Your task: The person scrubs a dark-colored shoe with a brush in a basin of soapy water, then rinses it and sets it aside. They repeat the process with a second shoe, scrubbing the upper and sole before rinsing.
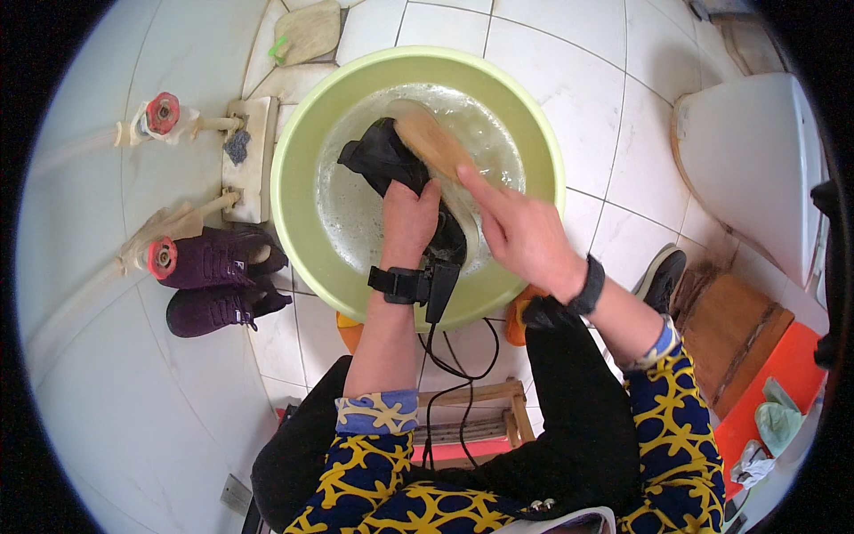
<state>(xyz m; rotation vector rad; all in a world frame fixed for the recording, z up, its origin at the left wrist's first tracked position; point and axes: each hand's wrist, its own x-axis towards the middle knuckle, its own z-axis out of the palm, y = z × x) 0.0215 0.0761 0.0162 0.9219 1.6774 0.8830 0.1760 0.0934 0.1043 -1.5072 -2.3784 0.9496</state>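
A black shoe [390, 155] with a pale sole is tilted over a large green plastic basin [293, 220]. My left hand [407, 220] grips the shoe near its middle. In my right hand [524, 230] is a wooden-backed scrub brush [434, 140], the index finger stretched along its back. The brush lies against the right side of the shoe, and its bristles are hidden. Sudsy water [347, 220] covers the basin's bottom. Both wrists wear black straps, and cables hang from the left one.
Purple lace-up shoes [207, 310] stand by the wall at left, under pipes with red valve handles [162, 113]. At right are a white toilet [747, 167], a dark shoe [660, 277] and an orange-red bin [774, 380] holding plastic bags. A floor drain cover [308, 33] lies beyond the basin.
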